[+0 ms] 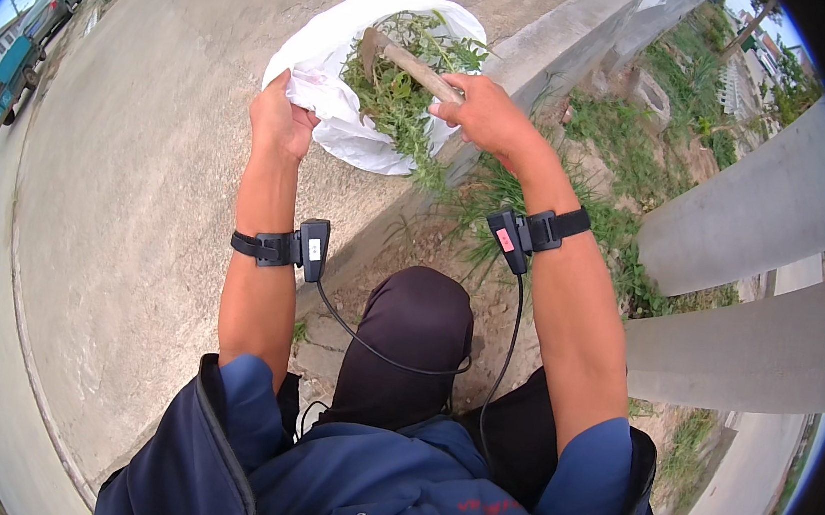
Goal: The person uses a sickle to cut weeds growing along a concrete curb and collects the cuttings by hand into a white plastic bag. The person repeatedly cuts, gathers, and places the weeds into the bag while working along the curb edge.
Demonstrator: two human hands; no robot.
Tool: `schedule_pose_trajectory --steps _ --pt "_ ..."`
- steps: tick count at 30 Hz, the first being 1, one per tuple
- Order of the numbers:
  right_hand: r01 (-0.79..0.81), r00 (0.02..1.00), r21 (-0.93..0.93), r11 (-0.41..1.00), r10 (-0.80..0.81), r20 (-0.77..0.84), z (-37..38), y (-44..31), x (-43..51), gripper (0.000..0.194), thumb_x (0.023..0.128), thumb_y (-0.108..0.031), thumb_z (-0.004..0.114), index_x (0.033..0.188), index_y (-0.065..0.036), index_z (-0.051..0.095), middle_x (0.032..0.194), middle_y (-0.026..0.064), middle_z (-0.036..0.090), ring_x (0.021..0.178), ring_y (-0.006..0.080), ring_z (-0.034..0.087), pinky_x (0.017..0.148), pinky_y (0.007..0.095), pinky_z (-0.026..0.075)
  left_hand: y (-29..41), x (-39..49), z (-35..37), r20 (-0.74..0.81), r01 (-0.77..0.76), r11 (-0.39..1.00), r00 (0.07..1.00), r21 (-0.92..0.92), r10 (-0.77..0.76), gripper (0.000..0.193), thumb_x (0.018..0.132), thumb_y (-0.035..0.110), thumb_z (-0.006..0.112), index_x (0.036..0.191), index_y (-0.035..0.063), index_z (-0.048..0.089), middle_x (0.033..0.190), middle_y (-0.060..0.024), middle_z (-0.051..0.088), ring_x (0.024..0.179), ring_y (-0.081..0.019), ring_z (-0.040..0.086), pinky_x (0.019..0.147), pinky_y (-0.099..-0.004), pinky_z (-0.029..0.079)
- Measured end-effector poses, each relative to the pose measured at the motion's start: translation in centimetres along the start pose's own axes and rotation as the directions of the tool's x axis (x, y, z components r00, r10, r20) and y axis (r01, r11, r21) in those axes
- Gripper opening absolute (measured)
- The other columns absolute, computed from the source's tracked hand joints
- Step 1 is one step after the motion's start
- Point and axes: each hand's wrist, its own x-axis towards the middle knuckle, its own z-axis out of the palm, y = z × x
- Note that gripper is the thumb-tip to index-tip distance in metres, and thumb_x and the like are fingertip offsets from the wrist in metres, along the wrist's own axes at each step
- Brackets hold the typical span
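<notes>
A white plastic bag sits with its mouth spread wide on the concrete, holding a heap of pulled green weeds. My left hand grips the bag's rim at its left side. In my right hand is the wooden handle of a small hand hoe, held at the bag's right side. The hoe's rusty metal head lies against the weeds inside the bag. Some weed stems hang over the bag's near edge. The bottom of the bag is hidden.
A low concrete curb runs diagonally beside the bag. Right of it are grass and bare soil. Two thick concrete poles stand at the right. My bent knee is below the bag. Parked vehicles stand far left.
</notes>
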Motion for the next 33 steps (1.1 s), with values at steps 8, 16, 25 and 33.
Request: schedule_pose_trajectory --steps 8,16,25,33 --pt "0.099 0.971 -0.085 0.991 -0.115 -0.212 -2.3 2.1 -8.0 0.051 0.084 -0.020 0.074 0.131 -0.006 0.062 0.084 0.0192 0.068 0.076 0.0319 0.064 0.074 0.0412 0.049 -0.6 -1.0 0.1 0.062 -0.016 0.999 0.998 0.032 0.014 0.039 0.106 0.027 0.041 0.132 -0.0012 0.051 0.121 -0.0166 0.065 0.103 -0.0290 0.069 0.080 -0.0441 0.061" --pt "-0.050 0.987 0.406 0.913 0.107 -0.119 -0.9 3.1 -11.8 0.058 0.083 -0.014 0.078 0.137 -0.009 0.060 0.088 0.0094 0.070 0.073 0.0152 0.058 0.071 0.0345 0.050 -0.3 -0.6 2.2 0.110 -0.022 1.000 0.994 0.020 0.019 0.037 0.106 0.026 0.040 0.129 -0.0007 0.053 0.118 -0.0162 0.067 0.103 -0.0290 0.069 0.083 -0.0459 0.059" --pt "0.061 0.976 -0.441 0.896 -0.146 -0.161 0.5 3.3 -9.5 0.047 0.082 -0.020 0.073 0.128 -0.014 0.066 0.098 0.0194 0.071 0.095 0.0391 0.067 0.081 0.0484 0.053 0.1 -2.0 3.9 0.252 -0.067 0.998 0.966 0.016 0.060 0.037 0.104 0.024 0.045 0.127 -0.0041 0.054 0.114 -0.0162 0.067 0.099 -0.0285 0.069 0.077 -0.0438 0.059" --pt "0.159 0.983 -0.328 0.931 -0.179 -0.031 4.1 1.7 -1.8 0.049 0.083 -0.028 0.075 0.130 -0.019 0.065 0.106 0.0172 0.072 0.102 0.0382 0.066 0.086 0.0485 0.051 0.1 -2.5 3.4 0.361 0.030 0.997 0.933 -0.073 -0.002 0.042 0.110 0.028 0.031 0.138 -0.0012 0.045 0.130 -0.0159 0.061 0.115 -0.0292 0.064 0.095 -0.0472 0.056"
